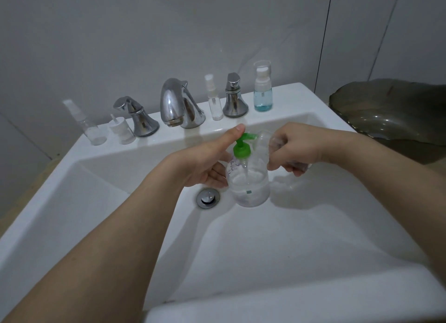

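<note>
Here, the left hand (207, 164) grips a clear plastic green-pump bottle (248, 187) — thumb on top — and the right hand (298, 146) clasps a small transparent container (264, 144).

- A single wide-angle camera rides on the person's head, looking forward and down into a white sink (265, 250).
- It sits close. Both forearms enter from the bottom edge, and the left hand (207, 163) and right hand (296, 149) meet near mid-frame, over the basin.
- It faces the faucet (173, 105) and the grey wall (144, 33) behind — the lens bows the sink's edges.
</note>
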### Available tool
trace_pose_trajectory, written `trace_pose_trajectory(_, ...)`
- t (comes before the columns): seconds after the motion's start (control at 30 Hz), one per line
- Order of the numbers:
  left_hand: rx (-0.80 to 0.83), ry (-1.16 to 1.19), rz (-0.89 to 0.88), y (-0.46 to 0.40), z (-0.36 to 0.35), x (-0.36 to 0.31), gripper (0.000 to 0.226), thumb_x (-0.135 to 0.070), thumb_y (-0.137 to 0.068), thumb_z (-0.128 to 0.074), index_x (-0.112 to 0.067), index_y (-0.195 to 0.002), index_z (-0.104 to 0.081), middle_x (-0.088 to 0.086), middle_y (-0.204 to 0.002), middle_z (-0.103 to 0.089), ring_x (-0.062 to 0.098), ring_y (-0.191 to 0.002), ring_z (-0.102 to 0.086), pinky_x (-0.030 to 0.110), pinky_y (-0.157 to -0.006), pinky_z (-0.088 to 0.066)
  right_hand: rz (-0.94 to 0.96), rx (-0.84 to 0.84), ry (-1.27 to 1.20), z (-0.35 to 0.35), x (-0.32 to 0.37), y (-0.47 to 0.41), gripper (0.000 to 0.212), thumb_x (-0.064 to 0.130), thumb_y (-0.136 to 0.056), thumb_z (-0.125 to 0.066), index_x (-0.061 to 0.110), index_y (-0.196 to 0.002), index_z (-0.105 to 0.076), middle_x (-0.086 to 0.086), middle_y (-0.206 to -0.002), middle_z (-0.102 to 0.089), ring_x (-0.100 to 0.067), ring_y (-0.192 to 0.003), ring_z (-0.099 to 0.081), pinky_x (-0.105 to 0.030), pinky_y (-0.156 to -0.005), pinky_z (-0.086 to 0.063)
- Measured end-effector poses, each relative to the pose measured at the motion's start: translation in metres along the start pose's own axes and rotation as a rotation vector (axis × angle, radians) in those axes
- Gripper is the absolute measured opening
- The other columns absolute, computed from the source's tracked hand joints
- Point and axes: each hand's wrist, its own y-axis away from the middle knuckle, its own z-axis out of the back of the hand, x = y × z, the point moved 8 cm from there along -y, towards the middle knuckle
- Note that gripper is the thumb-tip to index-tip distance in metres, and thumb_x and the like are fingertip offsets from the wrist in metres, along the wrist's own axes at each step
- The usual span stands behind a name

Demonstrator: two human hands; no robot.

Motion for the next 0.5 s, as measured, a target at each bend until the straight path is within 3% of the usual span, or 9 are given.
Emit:
trace_pose_trajectory(0.07, -0.012, -0.001, -0.017, -0.0006, 0.0027, -0.0005, 0.111, -0.092, -0.060, -0.052, -0.007, -0.131, -0.060, 0.022, -0.125, -0.067, 0.033, -0.111, -0.069, 0.040, -0.095, -0.058, -0.009, 0.010, 0.013, -0.0013, -0.0003, 0.0007, 0.017, 0.009, -0.078, -0.073, 0.004, -0.071, -0.059, -0.014, -0.056, -0.056, -0.024, -0.044, -0.049, -0.028, -0.050, -0.046)
trace_pose_trajectory(0.17, -0.010, 0.007, -0.027, -0.0003, 0.0023, -0.0011, 0.108, -0.091, -0.064, -0.054, -0.007, -0.131, -0.060, 0.024, -0.132, -0.062, 0.030, -0.103, -0.069, 0.039, -0.093, -0.058, -0.017, 0.020, 0.022, -0.0024, -0.0004, 0.0013, 0.017, 0.009, -0.078, -0.073, 0.005, -0.069, -0.059, -0.014, -0.056, -0.056, -0.024, -0.043, -0.050, -0.028, -0.050, -0.047)
trace_pose_trajectory(0.37, -0.015, 0.012, -0.024, 0.0007, 0.0008, -0.0009, 0.096, -0.085, -0.077, -0.048, -0.007, -0.131, -0.060, 0.024, -0.128, -0.064, 0.029, -0.100, -0.068, 0.040, -0.095, -0.057, -0.021, 0.020, 0.022, -0.0028, -0.0007, 0.0008, 0.017, 0.009, -0.078, -0.073, 0.005, -0.069, -0.059, -0.012, -0.052, -0.055, -0.024, -0.044, -0.049, -0.027, -0.050, -0.046)
trace_pose_trajectory(0.5, -0.013, -0.046, 0.003, 0.0034, 0.0004, -0.0006, 0.109, -0.092, -0.060, -0.046, -0.013, -0.134, -0.059, 0.015, -0.119, -0.070, 0.029, -0.104, -0.069, 0.049, -0.099, -0.051, -0.021, 0.020, 0.010, -0.0033, -0.0010, 0.0005, 0.017, 0.008, -0.078, -0.072, 0.004, -0.068, -0.060, -0.012, -0.052, -0.054, -0.024, -0.044, -0.048, -0.027, -0.050, -0.046)
